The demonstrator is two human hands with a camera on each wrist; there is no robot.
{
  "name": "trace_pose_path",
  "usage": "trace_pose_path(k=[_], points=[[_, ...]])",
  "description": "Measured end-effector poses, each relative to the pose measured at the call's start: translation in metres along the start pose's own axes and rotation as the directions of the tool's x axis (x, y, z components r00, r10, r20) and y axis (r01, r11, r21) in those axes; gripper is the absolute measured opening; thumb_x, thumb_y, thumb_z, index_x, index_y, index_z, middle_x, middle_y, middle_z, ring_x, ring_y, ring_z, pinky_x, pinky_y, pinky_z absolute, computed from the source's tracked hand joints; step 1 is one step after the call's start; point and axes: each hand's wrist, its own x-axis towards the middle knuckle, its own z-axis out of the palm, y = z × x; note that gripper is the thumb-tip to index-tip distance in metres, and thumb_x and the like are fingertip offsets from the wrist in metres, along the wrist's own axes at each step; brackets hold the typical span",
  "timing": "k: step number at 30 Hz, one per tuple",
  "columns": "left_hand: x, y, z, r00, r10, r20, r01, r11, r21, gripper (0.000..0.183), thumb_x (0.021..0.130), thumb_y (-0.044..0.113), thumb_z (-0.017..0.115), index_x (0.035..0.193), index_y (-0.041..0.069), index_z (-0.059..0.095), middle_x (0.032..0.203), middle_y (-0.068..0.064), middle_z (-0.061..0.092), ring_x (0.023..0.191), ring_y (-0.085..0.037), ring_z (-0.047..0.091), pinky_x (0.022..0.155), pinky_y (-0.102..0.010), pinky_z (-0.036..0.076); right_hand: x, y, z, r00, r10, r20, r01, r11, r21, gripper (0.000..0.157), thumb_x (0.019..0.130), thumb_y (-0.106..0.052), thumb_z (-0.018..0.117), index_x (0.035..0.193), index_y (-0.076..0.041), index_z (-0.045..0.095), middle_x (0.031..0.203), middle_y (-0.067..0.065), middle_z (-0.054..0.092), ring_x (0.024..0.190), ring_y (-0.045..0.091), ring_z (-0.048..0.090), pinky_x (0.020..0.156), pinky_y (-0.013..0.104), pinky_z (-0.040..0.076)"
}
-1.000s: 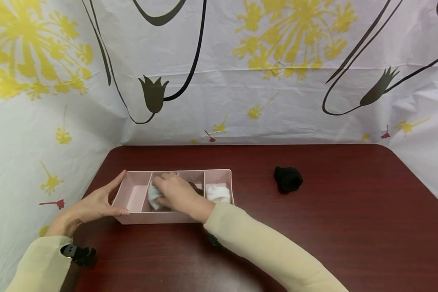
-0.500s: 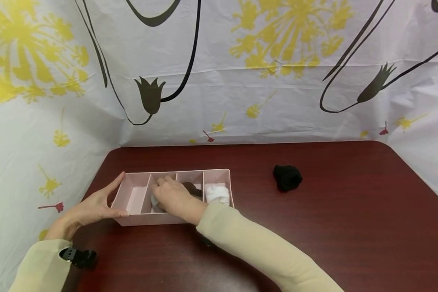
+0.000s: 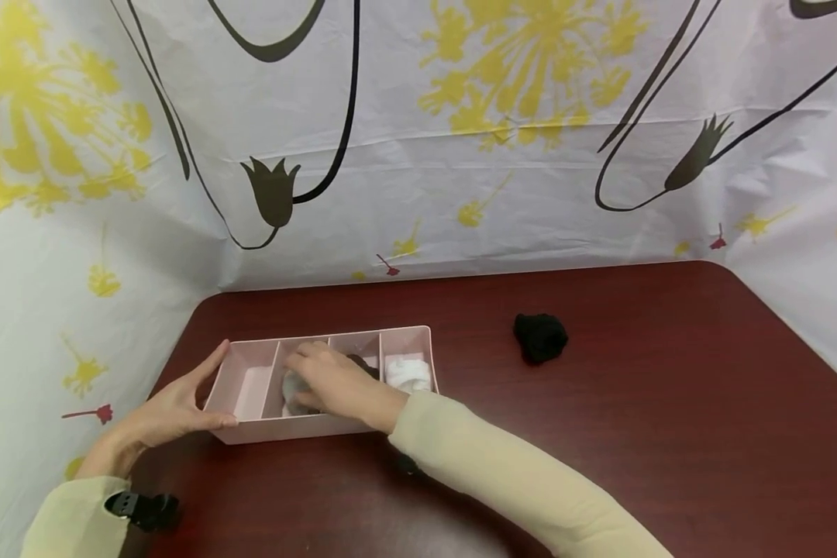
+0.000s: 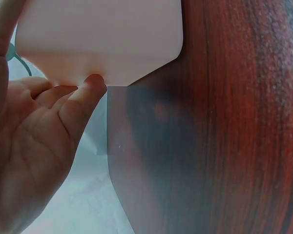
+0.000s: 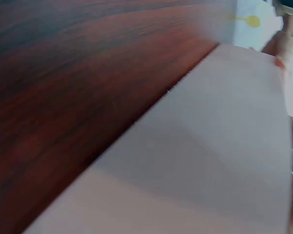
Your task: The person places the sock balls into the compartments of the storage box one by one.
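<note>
A pink divided box (image 3: 293, 429) stands on the table, its long side towards me. My left hand (image 3: 170, 411) grips its left end, thumb at the front wall and a finger at the back corner; the left wrist view shows the fingers (image 4: 85, 97) against the box's end. My right hand (image 3: 338, 381) reaches into the second compartment from the left, its fingers curled over a light grey rolled sock (image 3: 292, 390), partly hidden. A dark brown bundle (image 3: 364, 364) shows in the third compartment. In the rightmost one sits a white rolled sock (image 3: 408, 373).
A black balled sock (image 3: 540, 338) lies on the dark red table (image 3: 621, 403), right of the box. A printed white sheet (image 3: 390, 170) hangs behind and at both sides. In the right wrist view, the box's front wall (image 5: 185, 151) fills much of the frame.
The right hand stays in the second compartment, shifting slightly over the grey sock, which shows more than half a second ago. The left hand keeps its hold; the head view has shifted and tilted a little.
</note>
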Motion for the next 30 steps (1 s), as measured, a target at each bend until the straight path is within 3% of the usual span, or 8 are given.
trace_pose_path(k=[4,8,11,15,22,26,30], points=[[0.000,-0.002,0.001,1.000,0.010,-0.014,-0.009,1.000,0.011,0.111,0.074,0.019,0.078,0.152,0.025,0.000,0.147,-0.028,0.025,0.115,-0.037,0.037,0.077,-0.020,0.043,-0.019,0.013,-0.016,0.994,-0.051,-0.099,0.066,0.986,0.151,0.042,0.087,-0.021,0.068,0.125,-0.008,0.058,0.121,0.004,0.061,0.111,0.016,0.054,0.094,0.025,0.042],[0.000,-0.001,0.001,1.000,0.007,-0.011,-0.007,1.000,0.011,0.111,0.074,0.020,0.078,0.152,0.025,0.000,0.148,-0.027,0.024,0.114,-0.036,0.037,0.076,-0.020,0.043,-0.045,0.036,-0.035,0.972,-0.049,-0.230,0.102,0.970,0.222,0.039,0.085,-0.016,0.070,0.121,-0.004,0.060,0.116,0.007,0.064,0.109,0.020,0.055,0.096,0.031,0.042],[0.000,0.000,0.001,1.000,0.009,-0.013,-0.008,1.000,0.026,0.111,0.074,0.021,0.079,0.152,0.025,0.000,0.148,-0.026,0.025,0.115,-0.035,0.037,0.078,-0.017,0.040,-0.067,0.058,-0.047,0.947,0.022,-0.321,0.069,0.961,0.269,0.039,0.082,-0.013,0.073,0.117,-0.002,0.062,0.115,0.009,0.065,0.110,0.021,0.057,0.096,0.034,0.043],[-0.001,-0.001,0.001,1.000,0.014,-0.017,-0.013,0.999,0.053,0.110,0.074,0.022,0.078,0.153,0.025,0.002,0.148,-0.025,0.027,0.115,-0.031,0.038,0.080,-0.015,0.038,-0.099,0.094,-0.059,0.914,0.152,-0.376,-0.027,0.948,0.318,0.039,0.079,-0.010,0.075,0.116,-0.002,0.064,0.114,0.010,0.065,0.105,0.023,0.060,0.090,0.035,0.047],[0.000,-0.002,0.000,1.000,0.008,-0.012,-0.007,0.999,0.053,0.110,0.074,0.021,0.078,0.153,0.025,0.001,0.148,-0.023,0.026,0.113,-0.029,0.037,0.079,-0.017,0.040,-0.160,0.154,-0.073,0.835,0.369,-0.408,-0.229,0.907,0.352,0.040,0.077,-0.005,0.076,0.114,0.001,0.064,0.109,0.016,0.066,0.097,0.031,0.064,0.084,0.041,0.050],[0.000,-0.002,0.000,1.000,0.005,-0.015,-0.004,0.999,0.046,0.110,0.074,0.021,0.078,0.152,0.026,0.001,0.149,-0.022,0.025,0.113,-0.026,0.037,0.079,-0.017,0.040,-0.190,0.179,-0.078,0.828,0.428,-0.363,-0.315,0.889,0.332,0.041,0.080,-0.004,0.072,0.119,0.003,0.060,0.113,0.020,0.062,0.101,0.036,0.062,0.084,0.046,0.049],[0.000,-0.003,0.000,1.000,0.016,-0.025,-0.014,0.998,0.055,0.110,0.074,0.021,0.079,0.152,0.026,0.002,0.149,-0.022,0.026,0.111,-0.011,0.036,0.080,-0.017,0.039,-0.212,0.196,-0.080,0.833,0.467,-0.298,-0.395,0.878,0.272,0.043,0.084,-0.010,0.070,0.123,0.000,0.057,0.118,0.021,0.059,0.105,0.037,0.058,0.081,0.050,0.047]])
